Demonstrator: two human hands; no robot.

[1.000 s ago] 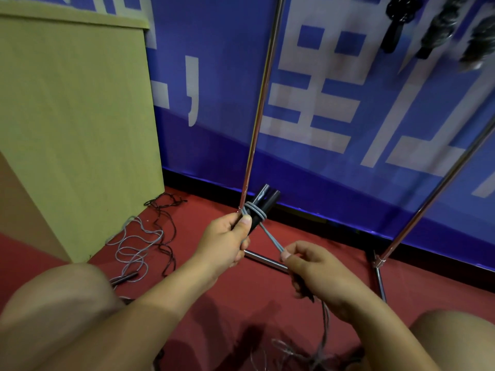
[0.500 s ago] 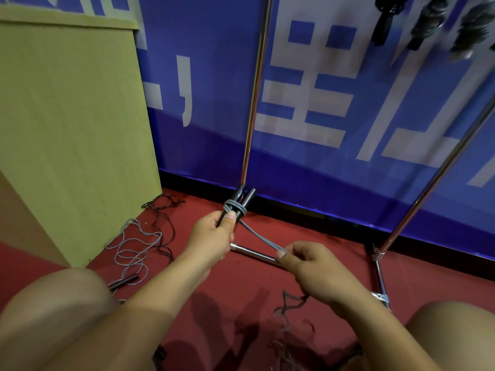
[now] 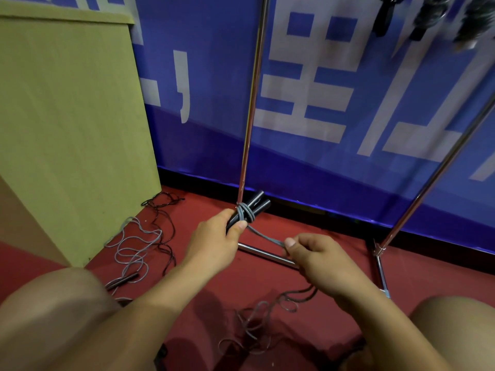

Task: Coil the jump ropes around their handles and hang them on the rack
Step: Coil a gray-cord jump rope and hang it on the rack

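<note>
Left hand (image 3: 214,241) clamped the paired black handles (image 3: 247,211) low beside the rack upright (image 3: 250,116), a few grey turns on, right hand (image 3: 318,257) pinching the taut rope (image 3: 265,238); slackening likely would loosen the coil, or the floor tangle (image 3: 257,325) might snag.

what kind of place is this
Probably a sports or event hall corner: red carpet floor, a blue printed banner along the wall, and a metal rack with coiled jump ropes hanging.
</note>
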